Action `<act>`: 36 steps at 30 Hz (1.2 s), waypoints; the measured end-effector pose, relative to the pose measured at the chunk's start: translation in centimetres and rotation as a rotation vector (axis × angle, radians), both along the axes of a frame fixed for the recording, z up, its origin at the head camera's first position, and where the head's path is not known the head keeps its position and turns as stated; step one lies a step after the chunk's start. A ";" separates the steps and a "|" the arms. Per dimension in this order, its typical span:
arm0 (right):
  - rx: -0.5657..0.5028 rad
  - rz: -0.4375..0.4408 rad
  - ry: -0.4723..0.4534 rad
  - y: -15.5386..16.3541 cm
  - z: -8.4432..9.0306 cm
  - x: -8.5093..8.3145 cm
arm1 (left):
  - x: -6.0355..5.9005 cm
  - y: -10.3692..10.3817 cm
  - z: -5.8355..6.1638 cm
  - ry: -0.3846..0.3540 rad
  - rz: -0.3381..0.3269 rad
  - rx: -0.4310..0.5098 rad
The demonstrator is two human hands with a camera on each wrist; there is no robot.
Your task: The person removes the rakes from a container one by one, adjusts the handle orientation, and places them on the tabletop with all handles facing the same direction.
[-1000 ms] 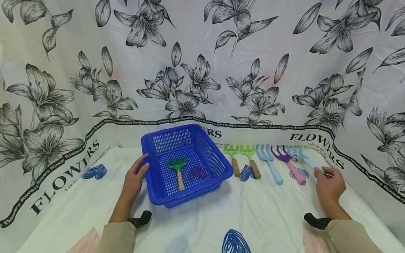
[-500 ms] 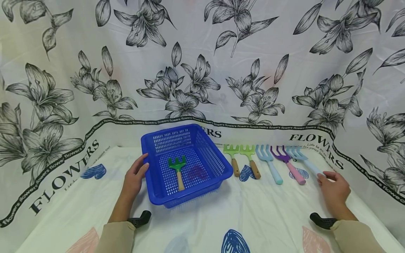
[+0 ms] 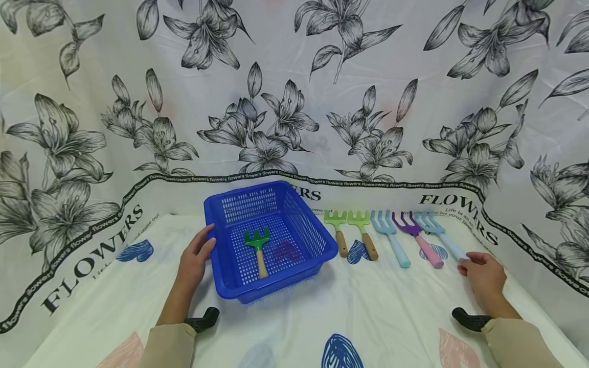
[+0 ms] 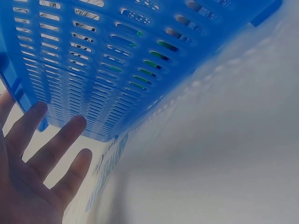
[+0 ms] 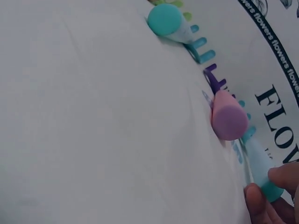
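Observation:
My left hand (image 3: 193,260) rests against the left rim of the blue plastic basket (image 3: 220,260). In the left wrist view its fingers (image 4: 58,144) are straight and spread beside the slotted outer wall. A green hand fork (image 3: 259,250) with a pale wooden handle lies in the basket. On the right, my right hand (image 3: 485,278) pinches the handle end of a light-blue hand fork (image 3: 447,240) between thumb and fingers. That fork is the rightmost of a row, and its turquoise handle end (image 5: 271,190) shows between the fingertips in the right wrist view.
Left of the held fork lie a purple fork with a pink handle (image 3: 430,250), another light-blue fork (image 3: 397,245) and two lime-green forks (image 3: 338,232) with wooden handles. A flower-printed curtain (image 3: 285,102) stands behind the white cloth (image 3: 285,332).
The light-blue fork in my right hand has turned and settled in line with the row. The right hand has shifted slightly right and down overall. My left hand and the basket stay in place.

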State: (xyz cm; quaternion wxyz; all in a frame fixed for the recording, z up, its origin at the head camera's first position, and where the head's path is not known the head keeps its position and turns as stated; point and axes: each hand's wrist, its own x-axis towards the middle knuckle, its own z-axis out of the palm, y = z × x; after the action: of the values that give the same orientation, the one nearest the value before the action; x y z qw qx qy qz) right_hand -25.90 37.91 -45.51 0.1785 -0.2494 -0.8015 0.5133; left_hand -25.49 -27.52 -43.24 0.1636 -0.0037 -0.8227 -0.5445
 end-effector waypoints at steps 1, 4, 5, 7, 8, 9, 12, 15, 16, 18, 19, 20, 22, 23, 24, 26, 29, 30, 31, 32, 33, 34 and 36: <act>0.001 0.005 -0.006 0.1 0.0 0.0 | 0.0 0.0 0.0 0.001 -0.001 0.001; 0.004 0.022 -0.030 0.3 -0.1 -0.1 | 0.0 -0.1 0.0 0.007 -0.004 0.001; 0.000 0.027 -0.036 0.3 0.0 -0.1 | 0.0 -0.1 0.0 0.008 -0.006 0.003; -0.004 0.036 -0.052 0.4 0.0 -0.2 | 0.0 -0.2 0.0 0.006 -0.003 0.003; -0.007 0.042 -0.053 0.4 0.1 -0.2 | 0.1 -0.2 0.0 0.006 -0.003 0.001; -0.009 0.046 -0.052 0.4 0.1 -0.2 | 0.1 -0.2 0.0 0.007 -0.002 0.002; 0.004 0.056 -0.050 0.3 -0.1 -0.2 | 0.1 -0.3 0.0 0.003 -0.001 -0.001; 0.022 0.056 -0.044 0.2 -0.2 0.0 | 0.1 -0.3 0.0 -0.001 0.002 -0.001; 0.027 0.053 -0.048 0.2 -0.2 0.0 | 0.1 -0.3 -0.1 -0.004 0.003 -0.003; 0.037 0.042 -0.049 0.1 -0.2 0.2 | 0.0 -0.3 -0.1 -0.005 0.006 -0.006; 0.045 0.035 -0.049 0.1 -0.2 0.2 | 0.0 -0.3 -0.2 -0.004 0.007 -0.006; 0.050 0.028 -0.048 0.0 -0.1 0.3 | 0.0 -0.3 -0.2 -0.001 0.008 -0.006; 0.055 0.009 -0.041 -0.1 0.0 0.3 | 0.0 -0.3 -0.2 0.001 0.009 -0.005; 0.063 -0.001 -0.037 -0.2 0.0 0.4 | -0.1 -0.2 -0.2 0.003 0.010 -0.005; 0.077 -0.012 -0.035 -0.2 0.1 0.4 | -0.1 -0.2 -0.2 0.007 0.012 -0.005; 0.123 -0.034 -0.032 -0.3 0.1 0.3 | -0.1 -0.1 -0.1 0.005 0.014 -0.005; 0.212 -0.058 -0.018 -0.7 0.1 0.3 | -0.1 0.0 0.0 0.004 0.009 -0.003; 0.236 -0.061 -0.013 -0.9 0.2 0.2 | -0.1 0.0 0.0 0.003 0.008 -0.002; 0.252 -0.061 -0.003 -1.1 0.2 0.2 | 0.0 0.0 0.0 0.002 0.007 -0.001; 0.259 -0.059 0.004 -1.4 0.3 0.2 | 0.0 0.0 0.1 0.002 0.006 0.002; 0.259 -0.059 0.014 -1.6 0.4 0.2 | 0.0 0.0 0.0 0.004 0.005 0.004; 0.256 -0.058 0.018 -1.9 0.6 0.2 | 0.0 0.0 0.0 0.003 0.007 0.003; 0.254 -0.051 0.014 -2.4 0.8 0.2 | 0.0 0.0 0.0 0.001 0.008 0.003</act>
State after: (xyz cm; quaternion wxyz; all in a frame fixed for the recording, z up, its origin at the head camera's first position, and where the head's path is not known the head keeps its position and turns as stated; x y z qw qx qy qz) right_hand -25.71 35.47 -44.72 0.2273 -0.2414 -0.8523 0.4045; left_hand -25.48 -27.47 -43.24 0.1664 -0.0006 -0.8217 -0.5450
